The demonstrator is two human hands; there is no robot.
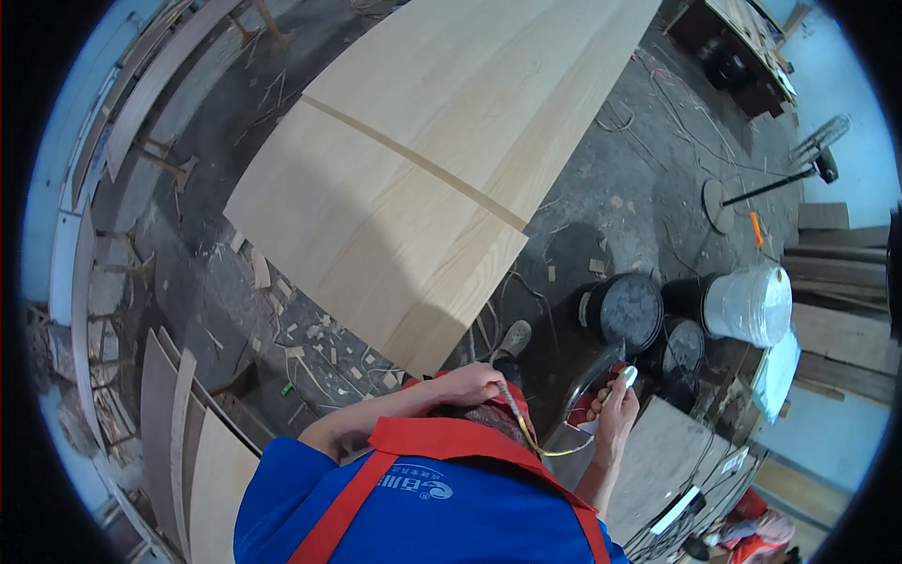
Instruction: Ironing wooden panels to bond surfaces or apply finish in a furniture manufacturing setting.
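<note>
My left hand (476, 383) is closed in front of my apron, gripping one end of a pale yellowish cord (522, 423). The cord hangs down in a loop and rises again toward my right hand (614, 411). That hand is raised at the right, its fingers wrapped round a small white object (629, 376) whose exact kind I cannot make out. A shiny dark curved tube (584, 376) arcs beside my right fingers; where it ends is hidden. Beyond my hands stretches a large pale wood board (376, 207), with a darker strip (413, 160) crossing it.
Black bucket (631, 310) and white bucket (756, 305) stand at the right. Farther off is a standing fan (817, 155). Wood scraps (282, 291) and loose cables (676, 113) litter the floor. Boards (174, 432) lean at the left; a grey panel (676, 451) lies at the lower right.
</note>
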